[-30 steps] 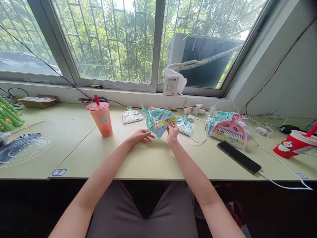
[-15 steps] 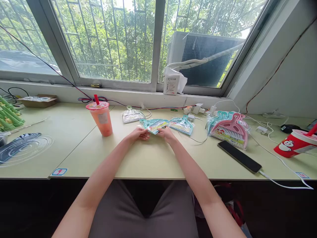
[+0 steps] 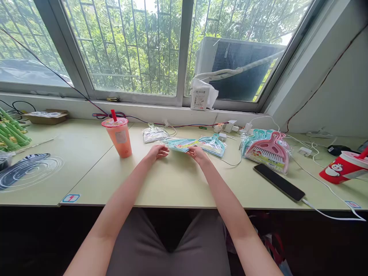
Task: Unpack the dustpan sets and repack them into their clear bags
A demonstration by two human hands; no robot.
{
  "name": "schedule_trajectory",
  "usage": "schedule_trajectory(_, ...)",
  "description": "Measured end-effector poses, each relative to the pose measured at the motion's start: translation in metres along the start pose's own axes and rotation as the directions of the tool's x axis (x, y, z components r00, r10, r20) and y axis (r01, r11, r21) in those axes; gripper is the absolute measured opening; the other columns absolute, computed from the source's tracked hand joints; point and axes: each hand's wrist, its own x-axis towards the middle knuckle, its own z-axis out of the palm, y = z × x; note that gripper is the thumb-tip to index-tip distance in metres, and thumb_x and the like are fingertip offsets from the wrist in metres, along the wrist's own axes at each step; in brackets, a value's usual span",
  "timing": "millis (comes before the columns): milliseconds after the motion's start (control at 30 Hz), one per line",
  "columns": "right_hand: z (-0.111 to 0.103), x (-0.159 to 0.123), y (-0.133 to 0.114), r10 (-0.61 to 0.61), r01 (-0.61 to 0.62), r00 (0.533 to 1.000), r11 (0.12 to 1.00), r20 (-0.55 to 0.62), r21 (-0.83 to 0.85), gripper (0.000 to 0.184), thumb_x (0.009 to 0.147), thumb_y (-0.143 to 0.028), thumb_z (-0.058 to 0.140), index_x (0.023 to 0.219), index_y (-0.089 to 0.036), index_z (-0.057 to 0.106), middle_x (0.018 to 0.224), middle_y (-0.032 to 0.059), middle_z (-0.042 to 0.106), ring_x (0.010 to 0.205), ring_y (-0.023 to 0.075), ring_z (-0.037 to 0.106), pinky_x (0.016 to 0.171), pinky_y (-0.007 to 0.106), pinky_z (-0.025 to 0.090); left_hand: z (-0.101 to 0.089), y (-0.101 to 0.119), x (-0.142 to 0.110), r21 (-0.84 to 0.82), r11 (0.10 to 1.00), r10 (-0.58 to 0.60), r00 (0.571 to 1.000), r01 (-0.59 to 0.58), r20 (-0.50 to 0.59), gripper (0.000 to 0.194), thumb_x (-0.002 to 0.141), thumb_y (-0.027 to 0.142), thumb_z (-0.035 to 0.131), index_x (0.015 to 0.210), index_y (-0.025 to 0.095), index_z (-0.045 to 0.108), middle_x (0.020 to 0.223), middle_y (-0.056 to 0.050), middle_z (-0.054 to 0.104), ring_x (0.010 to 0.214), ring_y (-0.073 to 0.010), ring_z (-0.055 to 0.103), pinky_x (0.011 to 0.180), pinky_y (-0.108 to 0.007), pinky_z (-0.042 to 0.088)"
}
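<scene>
Fingers of the right hand (image 3: 198, 154) are pinched on the near edge of a bagged teal dustpan set (image 3: 180, 144), toward its five o'clock. By the left hand (image 3: 156, 152), at eight o'clock of the set, nothing is gripped: its fingers are loosely bent and held close to the corner of the bag, and whether that corner is touched cannot be told. Before the person the set is placed at twelve o'clock, over the pale table (image 3: 172, 182); whether it is fully laid down cannot be made out.

Around this set, a white-wrapped packet (image 3: 154, 134) is seen at ten o'clock and an orange drink cup (image 3: 119, 138) at nine. A second teal set (image 3: 213, 145) is placed just beside it at three. Farther out at three, a pink dustpan set (image 3: 267, 151) is leaned against more teal ones, and at four a phone (image 3: 278, 182) is plugged into a white cable (image 3: 333, 219).
</scene>
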Motion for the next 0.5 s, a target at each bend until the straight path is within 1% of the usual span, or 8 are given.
schedule_trajectory(67,0.000,-0.002,-0.003,-0.001,0.001,1.000,1.000,-0.012,-0.014,0.016,0.080,-0.003,0.064,0.090,-0.016,0.060,0.073,0.0039,0.074,0.058,0.0126,0.070,0.052,0.019,0.057,-0.001,0.001,0.000,-0.013,1.000,-0.002,1.000,0.001,-0.017,0.017,0.090,0.026,0.062,0.083,0.011,0.068,0.083,-0.013,0.074,0.059,-0.0160,0.068,0.058,-0.026,0.058)
schedule_trajectory(133,0.001,-0.004,-0.005,-0.016,0.016,1.000,1.000,-0.009,-0.025,0.018,0.080,-0.003,0.064,0.093,-0.016,0.060,0.074,0.0031,0.075,0.057,0.0124,0.069,0.051,0.019,0.056,-0.003,0.003,0.001,-0.025,1.000,-0.014,0.999,0.013,-0.036,0.027,0.094,0.037,0.058,0.091,0.012,0.068,0.084,-0.015,0.075,0.058,-0.0179,0.069,0.059,-0.028,0.059)
schedule_trajectory(200,0.002,-0.008,-0.009,-0.028,0.029,0.999,0.999,0.014,-0.039,0.022,0.079,-0.004,0.064,0.096,-0.017,0.060,0.075,0.0022,0.075,0.055,0.0121,0.068,0.049,0.019,0.054,-0.005,0.004,0.001,-0.035,0.998,-0.044,0.998,0.042,-0.054,0.042,0.094,0.052,0.058,0.104,0.012,0.065,0.085,-0.016,0.076,0.059,-0.0208,0.070,0.058,-0.030,0.059)
schedule_trajectory(233,0.003,-0.010,-0.010,-0.033,0.034,0.999,0.998,0.035,-0.050,0.024,0.079,-0.004,0.064,0.098,-0.018,0.059,0.075,0.0017,0.075,0.053,0.0118,0.067,0.048,0.019,0.053,-0.005,0.004,0.002,-0.044,0.998,-0.056,0.997,0.054,-0.062,0.048,0.093,0.057,0.059,0.111,0.012,0.062,0.086,-0.017,0.076,0.060,-0.0220,0.071,0.057,-0.031,0.059)
schedule_trajectory(267,0.003,-0.012,-0.012,-0.038,0.042,0.997,0.997,0.060,-0.064,0.026,0.078,-0.004,0.065,0.099,-0.018,0.059,0.074,0.0010,0.074,0.051,0.0114,0.066,0.047,0.018,0.052,-0.006,0.004,0.002,-0.059,0.996,-0.064,0.995,0.060,-0.070,0.052,0.092,0.058,0.061,0.117,0.012,0.059,0.086,-0.017,0.076,0.061,-0.0227,0.071,0.057,-0.031,0.059)
schedule_trajectory(333,0.003,-0.015,-0.014,-0.060,0.070,0.992,0.993,0.112,-0.090,0.029,0.076,-0.006,0.066,0.101,-0.020,0.057,0.072,-0.0006,0.073,0.048,0.0105,0.064,0.046,0.018,0.050,-0.006,0.003,0.004,-0.111,0.993,-0.063,0.991,0.051,-0.114,0.050,0.094,0.051,0.062,0.124,0.012,0.054,0.083,-0.015,0.075,0.062,-0.0222,0.071,0.057,-0.030,0.059)
schedule_trajectory(400,0.003,-0.018,-0.016,-0.096,0.113,0.983,0.988,0.156,-0.106,0.033,0.075,-0.010,0.068,0.103,-0.020,0.057,0.069,-0.0022,0.071,0.047,0.0099,0.062,0.045,0.017,0.048,-0.008,0.002,0.006,-0.178,0.984,-0.050,0.978,0.013,-0.201,0.039,0.095,0.038,0.064,0.122,0.012,0.056,0.077,-0.010,0.071,0.062,-0.0199,0.071,0.059,-0.027,0.060)
schedule_trajectory(500,0.000,-0.019,-0.020,-0.151,0.179,0.964,0.977,0.219,-0.113,0.032,0.072,-0.017,0.071,0.101,-0.020,0.059,0.065,-0.0039,0.068,0.045,0.0088,0.058,0.044,0.017,0.045,-0.018,0.002,0.012,-0.276,0.958,-0.036,0.927,-0.074,-0.373,0.024,0.095,0.023,0.061,0.116,0.012,0.061,0.074,-0.005,0.066,0.061,-0.0134,0.068,0.063,-0.022,0.059)
